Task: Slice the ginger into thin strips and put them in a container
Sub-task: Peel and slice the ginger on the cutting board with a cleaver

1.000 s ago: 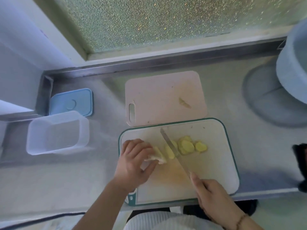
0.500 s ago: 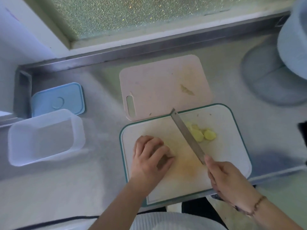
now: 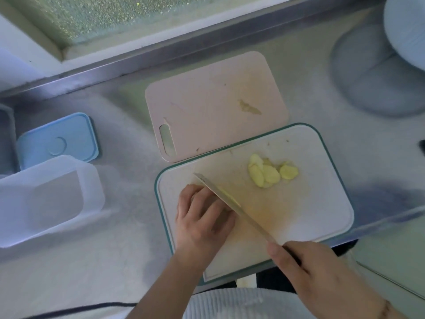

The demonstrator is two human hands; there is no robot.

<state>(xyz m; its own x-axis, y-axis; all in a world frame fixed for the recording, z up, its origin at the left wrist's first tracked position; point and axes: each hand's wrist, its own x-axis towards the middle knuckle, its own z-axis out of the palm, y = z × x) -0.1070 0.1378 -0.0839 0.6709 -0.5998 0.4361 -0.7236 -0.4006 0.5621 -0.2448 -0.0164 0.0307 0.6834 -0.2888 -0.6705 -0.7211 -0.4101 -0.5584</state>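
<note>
While I watch through the head camera, these are my readings:

Right hand: my right hand (image 3: pixel 322 270) has its fingers wrapped round the handle of a long narrow-bladed kitchen knife (image 3: pixel 232 206), at the near right edge of the board.

Knife: the blade runs diagonally up and to the left, its tip just past the fingertips of my other hand, its flat side lying against those knuckles.

Left hand: my left hand (image 3: pixel 202 217) sits curled, palm down, on the left part of the board; the fingers bend over something beneath them, but it is hidden and I cannot tell what they hold.

Ginger: a small heap of pale yellow ginger slices (image 3: pixel 269 174) lies overlapped on the far right part of the board, well apart from both hands and from the blade.

Board: a white rectangular plastic cutting board with a teal rim (image 3: pixel 322 203), stained yellowish in the middle, overhangs the counter's near edge.

Second board: a pale pink cutting board with a slot handle (image 3: pixel 207 104) lies just behind, touching or slightly under the white one, with a small scrap on it.

Container: a clear rectangular plastic container (image 3: pixel 46 196) stands open at the left, well apart from the boards.

Lid: a light blue square lid (image 3: pixel 57 139) lies flat just behind the container.

Counter: a grey steel counter (image 3: pixel 126 238) bears everything.
</note>
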